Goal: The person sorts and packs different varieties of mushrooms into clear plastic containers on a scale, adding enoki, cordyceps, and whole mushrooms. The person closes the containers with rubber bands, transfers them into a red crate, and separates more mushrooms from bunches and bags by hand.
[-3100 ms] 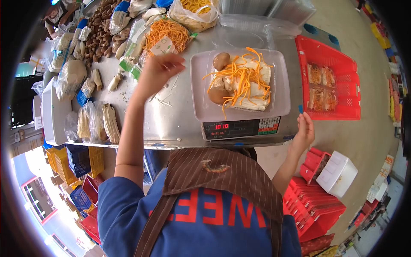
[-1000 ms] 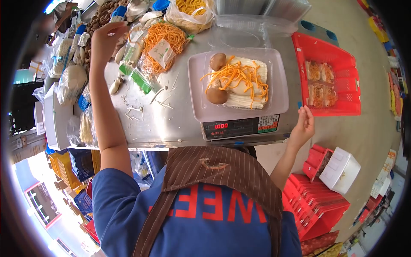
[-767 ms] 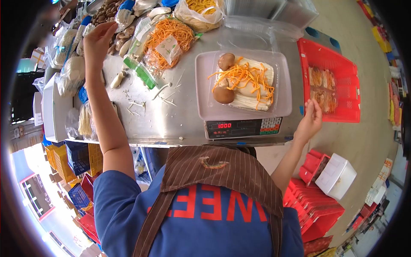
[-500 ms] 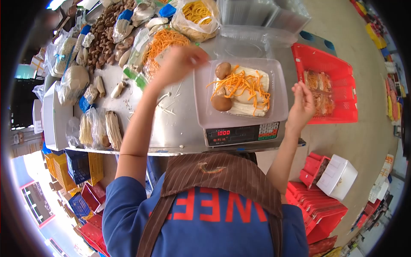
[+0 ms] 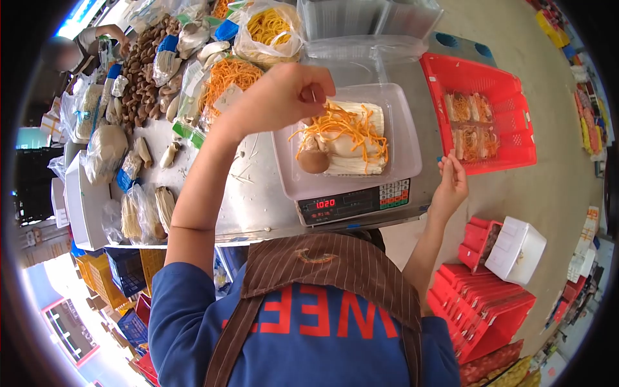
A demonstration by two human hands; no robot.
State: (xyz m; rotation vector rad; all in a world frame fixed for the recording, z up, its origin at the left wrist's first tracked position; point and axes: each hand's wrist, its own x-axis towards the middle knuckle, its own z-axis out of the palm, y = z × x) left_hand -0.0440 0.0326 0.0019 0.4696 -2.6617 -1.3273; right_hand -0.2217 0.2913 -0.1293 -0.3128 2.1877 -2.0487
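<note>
My left hand is over the upper left of a clear plastic tray, with thumb and fingers pinched together. Whatever it grips is too small to make out. In the tray, orange strands, which look like cordyceps flowers, lie over pale enoki mushrooms and a brown-capped mushroom. Under the tray a digital scale reads 1.020 in red. My right hand is held at the table's right edge, its fingertips pinched. A tiny blue bit shows by them; I cannot tell if they hold it.
A red crate with packed trays stands at the right. A bag of yellow strands, a heap of orange strands and brown mushrooms lie at the back left. Clear containers are stacked behind the scale. A co-worker's arm reaches in far left.
My left hand has moved right and down from the orange heap to above the tray. The scale's reading has gone from 1.000 to 1.020. My right hand is lower and remains pinched.
</note>
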